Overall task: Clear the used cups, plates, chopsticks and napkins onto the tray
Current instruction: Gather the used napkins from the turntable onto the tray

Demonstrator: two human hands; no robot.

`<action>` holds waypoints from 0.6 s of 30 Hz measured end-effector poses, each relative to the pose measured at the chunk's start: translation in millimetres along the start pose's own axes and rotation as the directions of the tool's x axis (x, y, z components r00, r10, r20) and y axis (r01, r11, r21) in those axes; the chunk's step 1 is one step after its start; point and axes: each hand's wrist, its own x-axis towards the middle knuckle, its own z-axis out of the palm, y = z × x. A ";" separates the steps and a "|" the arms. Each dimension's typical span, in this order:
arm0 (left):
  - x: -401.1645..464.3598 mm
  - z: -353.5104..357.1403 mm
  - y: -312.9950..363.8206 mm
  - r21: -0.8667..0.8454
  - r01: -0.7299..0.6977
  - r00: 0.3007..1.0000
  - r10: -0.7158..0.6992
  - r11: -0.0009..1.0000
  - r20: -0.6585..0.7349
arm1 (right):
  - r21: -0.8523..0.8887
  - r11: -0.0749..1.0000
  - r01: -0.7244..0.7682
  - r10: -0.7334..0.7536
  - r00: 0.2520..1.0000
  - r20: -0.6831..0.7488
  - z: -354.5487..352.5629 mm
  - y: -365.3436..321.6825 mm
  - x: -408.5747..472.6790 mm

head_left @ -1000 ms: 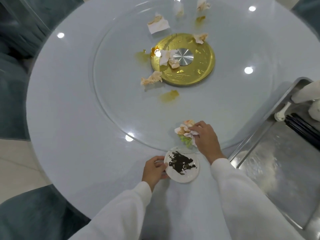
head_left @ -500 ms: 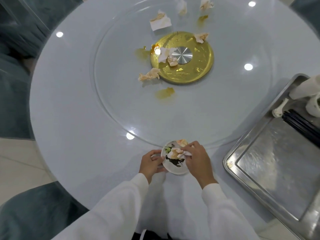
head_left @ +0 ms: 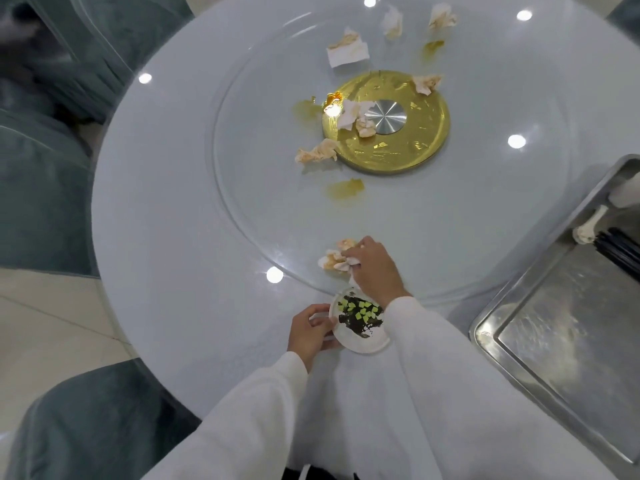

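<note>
Right, my right hand (head_left: pixel 372 268) is stretched forward over the near edge of the glass turntable (head_left: pixel 485 209), fingers curled, grip closed on a crumpled, orange-stained napkin (head_left: pixel 334 259) that lies on the glass. The white sleeve crosses over the right side of the small plate (head_left: pixel 356 323). My left hand (head_left: pixel 308 332) sits low at the plate's left rim, fingers pinching it, steadying it on the tabletop (head_left: pixel 166 237). The plate is white, smeared with dark sauce and dotted with small green squares. More stained napkins (head_left: pixel 317 152) lie farther off around the gold disc (head_left: pixel 386 121). The steel tray (head_left: pixel 485 327) sits to my right, with black chopsticks (head_left: pixel 620 251) and a white spoon (head_left: pixel 588 225) at its far end.
</note>
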 end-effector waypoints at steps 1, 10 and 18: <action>0.7 -1.2 0.2 0.000 -0.006 1.000 0.006 1.000 -0.007 | 0.012 1.000 -0.009 0.008 1.000 0.001 8.0 -0.7 -6.0; 5.1 -9.9 4.0 -0.026 -0.018 1.000 0.017 0.999 -0.017 | 0.052 0.999 -0.001 -0.001 0.998 0.055 21.8 14.4 -54.2; -1.8 -25.0 -3.7 0.024 -0.011 1.000 0.012 1.000 -0.019 | 0.232 0.961 -0.151 0.187 0.972 -0.140 5.0 25.3 -42.7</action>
